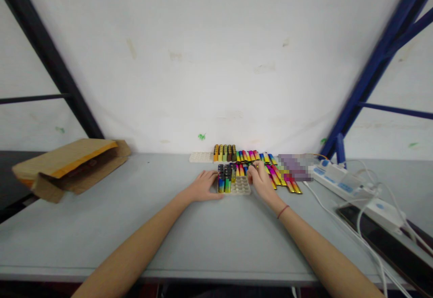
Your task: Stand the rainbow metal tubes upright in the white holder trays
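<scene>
My left hand [204, 186] holds the left end of a pale holed tray [241, 188], its fingers at the side and its thumb at the front corner. Upright in the tray's left part stand several lighters [224, 184] with dark tops and blue, green and yellow bodies. At the tray's right end is my right hand [260, 180], its fingers curled into a pinch; what they hold, if anything, is too small to make out. Behind and beside that hand lie many shiny rainbow-coloured lighters [275, 175], partly hidden by it.
Against the wall sits a second pale holed tray [200, 157], with several upright yellow, green and brown lighters [224, 153] beside it. An opened cardboard package [74, 162] lies left. On the right are a blurred-out patch [296, 167], a power strip [352, 187], white cables and a dark phone-like slab [382, 239].
</scene>
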{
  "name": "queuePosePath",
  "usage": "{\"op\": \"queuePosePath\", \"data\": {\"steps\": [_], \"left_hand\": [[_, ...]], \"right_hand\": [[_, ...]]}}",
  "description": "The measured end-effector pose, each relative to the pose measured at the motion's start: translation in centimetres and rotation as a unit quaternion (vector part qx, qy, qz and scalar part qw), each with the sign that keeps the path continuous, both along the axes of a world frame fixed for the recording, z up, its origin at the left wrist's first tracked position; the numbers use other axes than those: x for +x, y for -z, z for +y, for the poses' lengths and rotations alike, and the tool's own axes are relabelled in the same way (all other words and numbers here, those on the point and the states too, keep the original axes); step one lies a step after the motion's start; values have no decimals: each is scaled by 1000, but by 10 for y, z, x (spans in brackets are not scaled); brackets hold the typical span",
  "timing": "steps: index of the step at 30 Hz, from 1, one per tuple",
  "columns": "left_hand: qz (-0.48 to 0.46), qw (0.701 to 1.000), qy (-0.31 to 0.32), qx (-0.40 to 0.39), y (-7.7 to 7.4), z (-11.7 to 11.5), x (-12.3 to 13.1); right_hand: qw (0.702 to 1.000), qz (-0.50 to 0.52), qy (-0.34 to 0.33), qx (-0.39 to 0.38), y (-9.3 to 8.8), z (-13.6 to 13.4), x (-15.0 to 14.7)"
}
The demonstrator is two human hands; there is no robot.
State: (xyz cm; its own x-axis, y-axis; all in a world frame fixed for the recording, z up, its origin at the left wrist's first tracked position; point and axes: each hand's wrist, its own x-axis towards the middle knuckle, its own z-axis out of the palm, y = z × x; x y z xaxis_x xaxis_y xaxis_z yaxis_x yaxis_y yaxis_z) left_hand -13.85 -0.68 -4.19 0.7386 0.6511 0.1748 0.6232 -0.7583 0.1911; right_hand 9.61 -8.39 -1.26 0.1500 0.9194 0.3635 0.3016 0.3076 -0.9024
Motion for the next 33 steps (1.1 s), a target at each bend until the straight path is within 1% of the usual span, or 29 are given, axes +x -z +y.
{"op": "queuePosePath", "data": {"steps": [3, 5, 11, 15, 20, 23, 26, 28, 30, 32, 33], "left_hand": [[-14, 1000, 4, 5, 1, 0, 0], [-17, 1000, 5, 3, 1, 0, 0], [-6, 1000, 2, -1, -1, -1, 0], [-8, 1000, 7, -2, 0, -1, 0], [-11, 1000, 11, 8, 1, 1, -1], [-10, 1000, 13, 13, 1, 1, -1], [-8, 1000, 10, 7, 0, 0, -1], [-12, 1000, 9, 5, 0, 0, -1], [-17, 1000, 10, 6, 0, 0, -1], [-15, 1000, 8, 7, 0, 0, -1], [-12, 1000, 7, 8, 1, 0, -1]], "right_hand": [[994, -78, -16, 71, -2, -2, -2], [990, -102, -25, 94, -1, -1, -3], [990, -99, -53, 83, 12, 5, -6], [985, -139, -48, 85, 16, 7, -4], [958, -250, -11, 142, 13, 7, 0], [944, -287, -19, 162, 10, 5, 0], [922, -350, -42, 158, 7, 3, -2], [908, -388, -43, 153, 3, 3, 1], [900, -409, -6, 149, -1, 6, 11], [891, -429, 69, 131, -4, 10, 30], [882, -446, 109, 106, -5, 13, 42]]}}
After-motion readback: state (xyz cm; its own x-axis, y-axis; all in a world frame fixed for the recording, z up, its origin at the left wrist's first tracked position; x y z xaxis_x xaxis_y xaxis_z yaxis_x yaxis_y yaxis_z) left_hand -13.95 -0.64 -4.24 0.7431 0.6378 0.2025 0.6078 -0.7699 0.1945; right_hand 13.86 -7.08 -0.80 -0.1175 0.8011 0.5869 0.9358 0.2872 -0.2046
